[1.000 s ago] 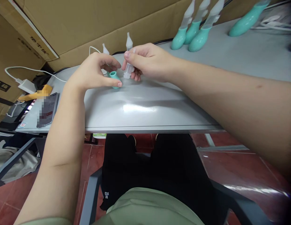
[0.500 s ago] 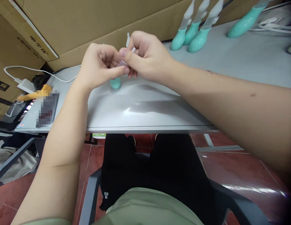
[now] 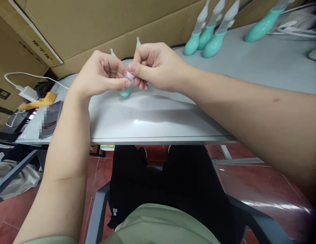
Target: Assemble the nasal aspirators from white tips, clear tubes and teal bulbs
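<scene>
My left hand (image 3: 101, 73) and my right hand (image 3: 155, 66) meet above the grey table (image 3: 158, 115), both closed in a pinch on a small clear plastic nozzle piece (image 3: 129, 76). Its pointed tip (image 3: 138, 41) sticks up behind my right fingers. A small teal part (image 3: 125, 92) lies on the table just under the hands. Another clear pointed piece (image 3: 112, 52) stands behind my left hand.
Three teal bottles with clear nozzles (image 3: 206, 37) stand at the back right, and a fourth teal bottle (image 3: 263, 23) lies further right. A phone (image 3: 49, 118), a yellow object (image 3: 43, 101) and a white charger with cable (image 3: 26, 93) lie at the left. Cardboard boxes (image 3: 96, 23) line the back.
My left hand let go of the teal part on the table and rose to join my right hand on the clear nozzle piece, which is now held between both.
</scene>
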A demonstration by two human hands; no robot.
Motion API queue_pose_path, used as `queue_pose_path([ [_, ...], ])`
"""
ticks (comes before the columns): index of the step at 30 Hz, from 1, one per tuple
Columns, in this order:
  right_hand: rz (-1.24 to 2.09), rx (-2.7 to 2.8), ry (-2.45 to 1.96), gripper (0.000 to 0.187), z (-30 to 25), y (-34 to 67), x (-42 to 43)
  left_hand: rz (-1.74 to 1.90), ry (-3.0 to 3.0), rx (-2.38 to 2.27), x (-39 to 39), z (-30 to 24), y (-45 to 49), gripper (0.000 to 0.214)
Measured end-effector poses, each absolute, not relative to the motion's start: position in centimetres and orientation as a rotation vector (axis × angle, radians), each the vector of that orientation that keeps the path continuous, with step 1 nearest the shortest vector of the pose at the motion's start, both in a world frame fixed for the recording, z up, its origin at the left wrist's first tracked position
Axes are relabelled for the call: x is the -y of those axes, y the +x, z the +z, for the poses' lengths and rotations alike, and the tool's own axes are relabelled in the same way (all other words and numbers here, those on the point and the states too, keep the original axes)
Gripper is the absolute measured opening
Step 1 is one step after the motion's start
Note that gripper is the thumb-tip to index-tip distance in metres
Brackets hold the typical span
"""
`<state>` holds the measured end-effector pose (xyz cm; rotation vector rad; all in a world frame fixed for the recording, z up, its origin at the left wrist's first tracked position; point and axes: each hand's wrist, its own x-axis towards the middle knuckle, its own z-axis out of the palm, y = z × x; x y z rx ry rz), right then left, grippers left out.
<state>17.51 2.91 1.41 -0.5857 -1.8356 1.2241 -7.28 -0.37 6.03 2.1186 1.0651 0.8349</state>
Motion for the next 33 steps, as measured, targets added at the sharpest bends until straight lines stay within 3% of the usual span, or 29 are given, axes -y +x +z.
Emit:
queue_pose_path([
  [8,1.444,1.692,-0.542,0.069,1.4,17.9,-3.4,0.797,2.067,-1.034,0.0,5.9,-7.6,0.04],
  [18,1.116,2.21,-0.481,0.027,0.2,18.7,-3.8,0.868,2.067,-1.164,-0.8,6.5,-9.4,0.033],
  [22,0.971,2.398,-0.449,0.032,-0.5,17.3,-3.3,0.857,2.058,-1.132,-0.9,6.3,-9.5,0.052],
  [26,0.924,2.436,-0.469,0.03,-0.3,17.2,-2.9,0.844,2.048,-1.132,-0.9,6.1,-9.2,0.047],
  [29,0.959,2.316,-0.482,0.024,0.0,17.8,-3.2,0.864,2.044,-1.114,-1.2,5.7,-9.2,0.053],
  [33,1.014,1.986,-0.532,0.034,0.3,18.1,-3.5,0.896,2.033,-1.09,-1.2,5.6,-9.1,0.055],
])
